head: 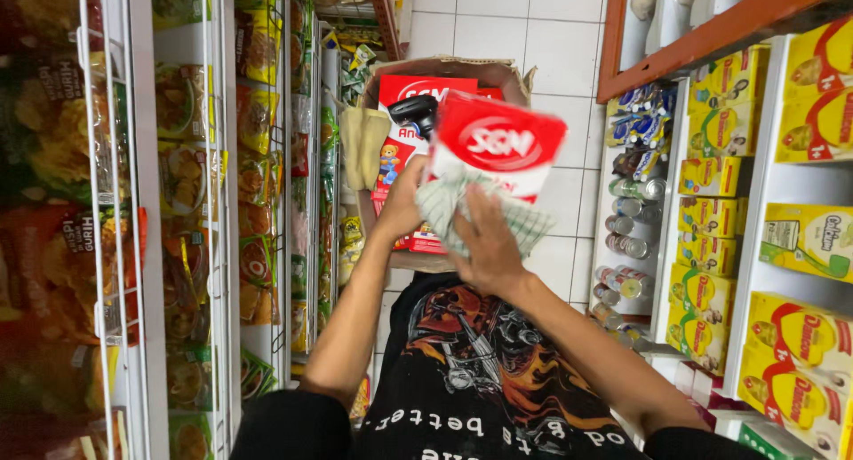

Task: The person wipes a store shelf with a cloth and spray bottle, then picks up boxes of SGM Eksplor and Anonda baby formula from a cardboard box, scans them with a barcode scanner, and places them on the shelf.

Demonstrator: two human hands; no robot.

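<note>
— From the head camera, where is the red-and-white cardboard carton (498, 154) held?

— It is held up over the open brown cardboard box (444, 69), tilted, its long axis running from lower left to upper right. It is gripped from the left by the left hand (404, 202), fingers wrapped on its lower edge.

— And the right hand (484, 242)?

— It is pressed flat on a green-checked cloth (462, 207) against the carton's lower face, fingers spread, directly below the carton and nearer the viewer.

Both arms raised forward, left hand (402, 207) gripping, right hand (484, 247) pressing flat
</note>
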